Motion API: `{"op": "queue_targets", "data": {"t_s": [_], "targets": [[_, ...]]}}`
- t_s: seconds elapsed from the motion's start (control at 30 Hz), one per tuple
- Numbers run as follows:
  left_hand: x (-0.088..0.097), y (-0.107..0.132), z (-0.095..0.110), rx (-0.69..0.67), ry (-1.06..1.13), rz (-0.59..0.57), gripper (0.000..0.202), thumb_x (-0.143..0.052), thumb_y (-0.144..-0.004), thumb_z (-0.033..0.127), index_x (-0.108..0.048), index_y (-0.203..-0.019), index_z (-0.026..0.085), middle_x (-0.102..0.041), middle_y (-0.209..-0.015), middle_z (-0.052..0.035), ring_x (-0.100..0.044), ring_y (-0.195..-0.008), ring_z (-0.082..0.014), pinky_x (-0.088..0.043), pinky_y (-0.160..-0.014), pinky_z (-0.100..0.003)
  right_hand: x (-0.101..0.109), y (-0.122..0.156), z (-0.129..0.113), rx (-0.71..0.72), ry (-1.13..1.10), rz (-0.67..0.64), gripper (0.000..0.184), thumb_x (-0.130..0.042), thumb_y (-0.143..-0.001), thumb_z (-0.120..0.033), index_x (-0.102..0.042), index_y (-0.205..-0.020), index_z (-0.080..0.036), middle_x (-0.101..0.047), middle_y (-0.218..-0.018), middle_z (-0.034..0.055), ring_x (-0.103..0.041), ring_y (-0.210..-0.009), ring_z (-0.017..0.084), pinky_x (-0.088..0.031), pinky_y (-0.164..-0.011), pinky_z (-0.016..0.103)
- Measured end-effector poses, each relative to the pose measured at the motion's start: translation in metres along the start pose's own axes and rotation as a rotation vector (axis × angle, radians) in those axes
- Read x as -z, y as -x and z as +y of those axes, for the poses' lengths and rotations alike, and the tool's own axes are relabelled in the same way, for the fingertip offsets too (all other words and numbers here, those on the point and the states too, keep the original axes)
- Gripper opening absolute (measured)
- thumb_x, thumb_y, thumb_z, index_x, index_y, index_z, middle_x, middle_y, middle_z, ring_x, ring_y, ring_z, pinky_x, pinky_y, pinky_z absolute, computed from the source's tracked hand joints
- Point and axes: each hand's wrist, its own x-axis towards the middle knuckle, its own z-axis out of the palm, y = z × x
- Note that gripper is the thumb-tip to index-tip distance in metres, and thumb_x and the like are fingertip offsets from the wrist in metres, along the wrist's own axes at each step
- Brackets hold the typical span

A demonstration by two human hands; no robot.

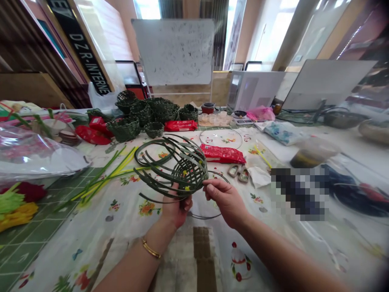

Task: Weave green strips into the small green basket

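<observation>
A half-woven basket of flat green strips [173, 166] is held up over the table, its loose strip ends curling out to the left and top. My left hand [176, 209] grips it from below, fingers closed on the woven base. My right hand [223, 198] pinches a strip at the basket's right edge. A gold bracelet sits on my left wrist. Under my hands lies a thin wire ring [209, 194] on the floral tablecloth [121, 227].
Loose green and yellow strips [103, 178] lie at left. Several finished green baskets [142, 113] stand at the back, with red packets [221, 154], a glass plate [221, 138] and scissors [238, 170]. Yellow and red fluffy material [15, 202] lies at far left. Whiteboard behind.
</observation>
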Motion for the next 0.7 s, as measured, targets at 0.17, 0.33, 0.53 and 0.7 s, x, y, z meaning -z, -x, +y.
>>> {"op": "queue_targets", "data": {"t_s": [0.17, 0.33, 0.53, 0.7], "targets": [[-0.003, 0.003, -0.003, -0.039, -0.015, -0.002, 0.025, -0.063, -0.076, 0.037, -0.053, -0.074, 0.013, -0.051, -0.051, 0.004, -0.037, -0.033, -0.0045, -0.024, -0.028, -0.014, 0.0, 0.002, 0.006, -0.011, -0.06, -0.003, 0.013, -0.075, -0.07, -0.034, -0.072, -0.078, -0.023, -0.057, -0.061, -0.0039, -0.045, -0.059, 0.009, -0.036, -0.06, 0.024], [-0.003, 0.004, -0.004, -0.006, 0.005, 0.005, 0.025, -0.061, -0.079, 0.037, -0.056, -0.076, 0.012, -0.05, -0.05, 0.0038, -0.036, -0.033, -0.0043, -0.024, -0.028, -0.013, -0.004, 0.004, 0.007, -0.057, -0.126, 0.003, 0.018, -0.076, -0.069, -0.036, -0.072, -0.077, -0.021, -0.058, -0.06, -0.0036, -0.047, -0.059, 0.009, -0.037, -0.063, 0.025], [-0.002, 0.002, -0.006, -0.008, 0.026, 0.023, 0.034, -0.05, -0.087, 0.041, -0.055, -0.07, 0.012, -0.047, -0.045, 0.0037, -0.035, -0.03, -0.0052, -0.026, -0.026, -0.015, -0.014, 0.007, 0.004, -0.141, -0.372, -0.035, 0.016, -0.077, -0.067, -0.031, -0.067, -0.066, -0.019, -0.065, -0.069, -0.0017, -0.056, -0.069, 0.012, -0.043, -0.076, 0.03], [0.0, 0.001, -0.007, -0.1, 0.029, 0.0, 0.041, -0.036, -0.094, 0.04, -0.058, -0.072, 0.013, -0.052, -0.045, 0.0012, -0.037, -0.028, -0.007, -0.028, -0.026, -0.016, -0.018, 0.007, 0.001, -0.233, -0.482, -0.092, 0.015, -0.074, -0.069, -0.025, -0.063, -0.061, -0.018, -0.065, -0.067, -0.0011, -0.059, -0.072, 0.015, -0.046, -0.077, 0.033]]}}
